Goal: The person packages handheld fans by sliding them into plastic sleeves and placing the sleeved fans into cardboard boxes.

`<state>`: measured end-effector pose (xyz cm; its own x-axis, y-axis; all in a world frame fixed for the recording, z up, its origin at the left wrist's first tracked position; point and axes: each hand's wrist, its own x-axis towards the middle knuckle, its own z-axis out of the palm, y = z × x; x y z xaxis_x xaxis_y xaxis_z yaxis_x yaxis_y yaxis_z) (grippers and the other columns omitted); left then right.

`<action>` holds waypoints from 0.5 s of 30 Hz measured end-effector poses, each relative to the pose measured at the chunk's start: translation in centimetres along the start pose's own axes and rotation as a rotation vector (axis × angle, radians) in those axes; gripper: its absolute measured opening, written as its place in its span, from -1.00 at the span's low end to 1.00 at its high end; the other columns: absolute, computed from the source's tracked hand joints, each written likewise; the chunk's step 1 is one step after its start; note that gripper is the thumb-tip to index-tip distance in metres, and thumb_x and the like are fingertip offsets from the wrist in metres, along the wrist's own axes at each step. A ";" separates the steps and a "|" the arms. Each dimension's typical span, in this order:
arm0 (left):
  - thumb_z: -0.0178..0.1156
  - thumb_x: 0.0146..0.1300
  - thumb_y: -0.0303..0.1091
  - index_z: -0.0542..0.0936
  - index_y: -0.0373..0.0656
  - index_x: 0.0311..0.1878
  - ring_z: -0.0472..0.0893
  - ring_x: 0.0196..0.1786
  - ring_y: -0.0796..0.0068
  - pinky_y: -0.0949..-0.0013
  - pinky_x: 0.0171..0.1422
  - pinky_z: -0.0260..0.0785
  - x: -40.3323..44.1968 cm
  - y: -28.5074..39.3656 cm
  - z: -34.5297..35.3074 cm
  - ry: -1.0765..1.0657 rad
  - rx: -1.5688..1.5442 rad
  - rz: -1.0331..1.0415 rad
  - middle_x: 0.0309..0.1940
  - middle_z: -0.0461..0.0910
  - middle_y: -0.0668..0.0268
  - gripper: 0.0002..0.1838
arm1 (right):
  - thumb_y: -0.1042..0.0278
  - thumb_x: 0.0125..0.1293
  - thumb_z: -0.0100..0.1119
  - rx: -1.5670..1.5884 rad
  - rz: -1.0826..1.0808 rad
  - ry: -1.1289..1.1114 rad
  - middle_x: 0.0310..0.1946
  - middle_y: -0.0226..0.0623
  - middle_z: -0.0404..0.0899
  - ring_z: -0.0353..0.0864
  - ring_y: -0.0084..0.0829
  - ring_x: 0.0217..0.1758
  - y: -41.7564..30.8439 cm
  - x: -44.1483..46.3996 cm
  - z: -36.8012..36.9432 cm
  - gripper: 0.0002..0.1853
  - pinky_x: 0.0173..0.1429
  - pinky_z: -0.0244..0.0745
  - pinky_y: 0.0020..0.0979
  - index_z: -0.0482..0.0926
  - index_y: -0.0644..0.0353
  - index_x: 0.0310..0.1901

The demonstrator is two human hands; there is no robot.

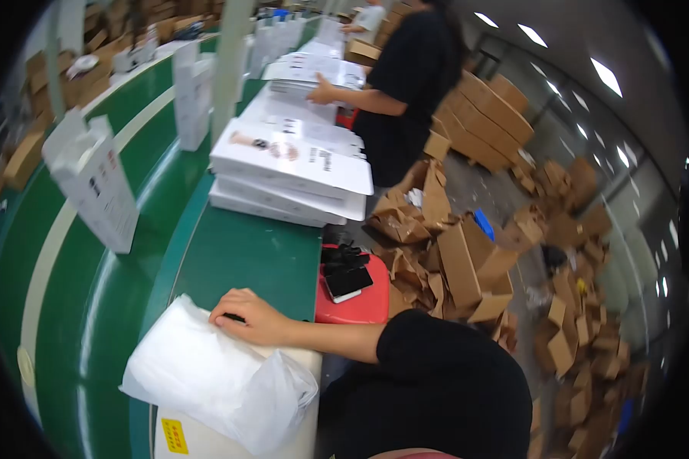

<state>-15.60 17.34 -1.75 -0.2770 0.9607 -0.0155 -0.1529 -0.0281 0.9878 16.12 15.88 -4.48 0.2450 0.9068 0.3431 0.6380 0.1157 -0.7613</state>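
My right hand (245,317) rests at the upper edge of a white plastic-wrapped package (199,367). Its fingers are curled around something small and dark, too unclear to name. The package lies over a cream surface (230,440) that bears a yellow label (174,436). My left hand is out of view. Beyond my right hand, white printed boxes (291,157) are stacked on the green table (245,256).
White cartons (96,183) stand upright on the green conveyor (61,306) at left. A red stool (360,294) holds a black device (348,281). A person in black (406,69) touches boxes further up the table. Cardboard (467,260) litters the floor at right.
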 end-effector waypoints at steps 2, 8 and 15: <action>0.04 0.36 -0.25 0.33 -0.25 0.23 0.54 -0.08 0.23 0.29 -0.02 0.47 2.7 -1.9 2.6 -0.159 -0.167 -0.132 -0.02 0.50 0.08 -0.56 | 0.39 0.29 0.10 0.013 -0.002 0.024 -0.28 -0.41 0.58 0.49 -0.38 -0.08 0.0 -0.1 -0.3 -0.90 0.12 0.22 -0.31 0.59 0.12 -0.24; 0.06 0.35 -0.14 0.38 -0.14 0.23 0.54 -0.03 0.25 0.26 0.04 0.47 8.5 -4.8 0.1 -0.256 -0.584 -0.408 -0.01 0.52 0.13 -0.55 | 0.42 0.15 0.21 0.009 -0.172 0.101 -0.40 -0.27 0.58 0.54 -0.22 -0.26 1.0 0.5 0.3 -0.95 -0.18 0.38 -0.24 0.63 0.15 -0.35; -0.06 0.43 -0.07 0.37 -0.15 0.21 0.59 -0.18 0.35 0.28 -0.15 0.53 -4.9 -2.9 -16.2 0.146 -0.951 -0.108 -0.12 0.56 0.20 -0.56 | 0.55 0.17 0.13 0.063 -0.124 0.017 -0.22 -0.09 0.58 0.54 -0.21 -0.18 4.2 0.4 0.2 -0.85 -0.04 0.43 -0.29 0.60 0.31 -0.21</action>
<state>-29.22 8.26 -7.03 -0.3215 0.9294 -0.1810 -0.8706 -0.2150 0.4425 18.74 16.79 -7.68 0.1796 0.8770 0.4457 0.6169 0.2525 -0.7454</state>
